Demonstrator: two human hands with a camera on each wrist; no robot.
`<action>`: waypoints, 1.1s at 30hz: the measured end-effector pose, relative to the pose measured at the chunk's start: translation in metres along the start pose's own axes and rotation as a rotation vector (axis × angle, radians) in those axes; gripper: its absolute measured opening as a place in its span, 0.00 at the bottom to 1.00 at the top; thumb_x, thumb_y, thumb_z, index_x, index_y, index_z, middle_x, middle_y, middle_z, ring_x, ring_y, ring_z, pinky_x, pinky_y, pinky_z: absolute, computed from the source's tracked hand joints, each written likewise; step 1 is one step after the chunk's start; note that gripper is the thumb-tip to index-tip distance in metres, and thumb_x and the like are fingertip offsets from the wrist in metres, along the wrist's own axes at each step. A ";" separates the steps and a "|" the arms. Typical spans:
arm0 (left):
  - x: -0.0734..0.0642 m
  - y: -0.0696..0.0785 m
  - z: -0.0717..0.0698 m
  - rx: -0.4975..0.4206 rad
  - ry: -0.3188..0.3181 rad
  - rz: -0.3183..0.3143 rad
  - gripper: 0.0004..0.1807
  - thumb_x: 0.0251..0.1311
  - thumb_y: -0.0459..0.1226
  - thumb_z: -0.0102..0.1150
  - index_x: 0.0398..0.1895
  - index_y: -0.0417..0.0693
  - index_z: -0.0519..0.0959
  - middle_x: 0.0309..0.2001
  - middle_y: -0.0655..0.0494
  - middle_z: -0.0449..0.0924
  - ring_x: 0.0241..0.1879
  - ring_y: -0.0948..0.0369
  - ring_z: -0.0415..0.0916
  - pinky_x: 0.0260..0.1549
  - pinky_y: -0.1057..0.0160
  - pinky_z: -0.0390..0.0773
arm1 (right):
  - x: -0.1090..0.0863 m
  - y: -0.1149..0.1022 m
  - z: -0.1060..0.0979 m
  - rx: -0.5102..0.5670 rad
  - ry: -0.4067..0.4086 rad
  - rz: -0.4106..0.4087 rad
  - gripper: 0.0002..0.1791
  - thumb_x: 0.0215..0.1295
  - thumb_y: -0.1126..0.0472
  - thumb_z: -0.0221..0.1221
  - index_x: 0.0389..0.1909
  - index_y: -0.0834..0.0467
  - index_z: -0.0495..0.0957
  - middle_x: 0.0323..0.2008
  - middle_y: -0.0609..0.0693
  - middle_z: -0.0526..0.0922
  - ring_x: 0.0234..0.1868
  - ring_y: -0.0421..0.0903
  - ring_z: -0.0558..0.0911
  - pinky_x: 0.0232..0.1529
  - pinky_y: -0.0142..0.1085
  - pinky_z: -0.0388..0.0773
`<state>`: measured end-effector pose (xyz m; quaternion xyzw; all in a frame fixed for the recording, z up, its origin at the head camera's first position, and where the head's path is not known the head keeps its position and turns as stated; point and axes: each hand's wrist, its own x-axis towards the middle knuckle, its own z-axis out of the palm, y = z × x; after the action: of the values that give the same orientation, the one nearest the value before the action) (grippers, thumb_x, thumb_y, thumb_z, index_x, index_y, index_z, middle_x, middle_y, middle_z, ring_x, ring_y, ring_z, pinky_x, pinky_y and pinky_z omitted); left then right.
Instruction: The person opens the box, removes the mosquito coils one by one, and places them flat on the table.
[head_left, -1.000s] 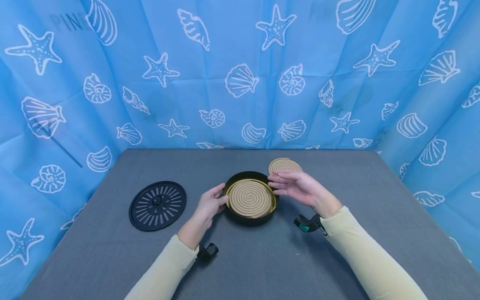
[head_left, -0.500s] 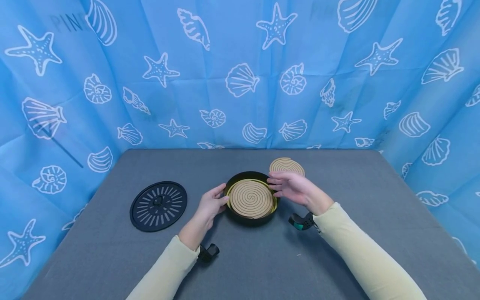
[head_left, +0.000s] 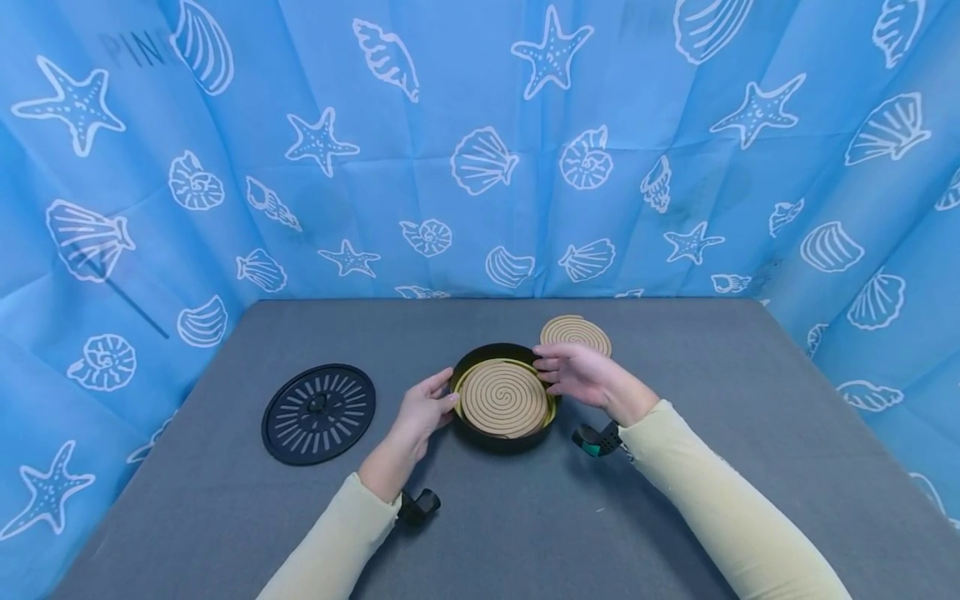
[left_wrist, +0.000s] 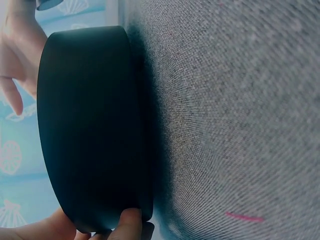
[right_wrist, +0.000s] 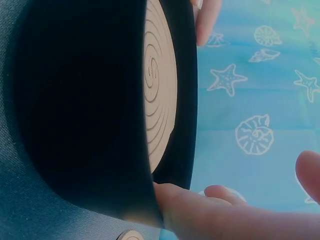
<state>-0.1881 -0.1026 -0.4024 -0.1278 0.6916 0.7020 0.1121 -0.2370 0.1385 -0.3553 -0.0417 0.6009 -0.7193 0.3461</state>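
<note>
A round black tin [head_left: 498, 443] stands on the grey table with a tan mosquito coil [head_left: 504, 397] lying inside it; a yellow edge shows around the coil. My left hand [head_left: 417, 415] holds the tin's left side, thumb at the rim and fingers against the outer wall. In the left wrist view a fingertip [left_wrist: 129, 217] presses low on the dark wall [left_wrist: 95, 125]. At the opposite side, my right hand [head_left: 585, 377] touches the rim with extended fingers, its thumb standing apart in the right wrist view.
A black slotted lid [head_left: 347, 427] with a small central knob lies to the left. Behind my right hand, another mosquito coil [head_left: 576, 330] lies on the table [head_left: 480, 533]. A blue curtain [head_left: 420, 183] with white shells hangs around the table.
My right hand has shifted slightly left along with its forearm, closer in against the tin's right rim. The left hand and the tin stay nearly where they were.
</note>
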 end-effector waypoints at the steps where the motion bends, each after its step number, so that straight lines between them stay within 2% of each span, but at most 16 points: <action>1: 0.000 0.000 0.000 -0.001 0.001 -0.002 0.27 0.70 0.28 0.50 0.71 0.45 0.64 0.72 0.45 0.59 0.66 0.49 0.64 0.60 0.49 0.69 | 0.001 0.000 0.000 -0.001 0.001 0.004 0.36 0.77 0.60 0.35 0.73 0.70 0.26 0.72 0.74 0.28 0.72 0.68 0.31 0.70 0.58 0.32; 21: 0.000 -0.001 0.000 -0.010 -0.003 0.012 0.27 0.70 0.27 0.49 0.71 0.44 0.64 0.72 0.44 0.58 0.68 0.48 0.61 0.61 0.47 0.67 | -0.002 -0.003 0.003 0.000 -0.008 0.047 0.34 0.78 0.60 0.35 0.74 0.70 0.31 0.73 0.73 0.31 0.73 0.67 0.35 0.71 0.58 0.35; 33: 0.001 -0.003 0.002 -0.010 0.011 0.025 0.27 0.69 0.26 0.49 0.72 0.43 0.63 0.72 0.43 0.59 0.66 0.49 0.65 0.60 0.48 0.69 | -0.001 -0.003 0.000 0.025 0.003 0.066 0.34 0.78 0.58 0.35 0.75 0.67 0.33 0.73 0.73 0.34 0.74 0.65 0.40 0.69 0.61 0.39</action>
<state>-0.1879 -0.1002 -0.4053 -0.1236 0.6903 0.7060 0.0989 -0.2376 0.1391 -0.3523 -0.0165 0.5935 -0.7150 0.3691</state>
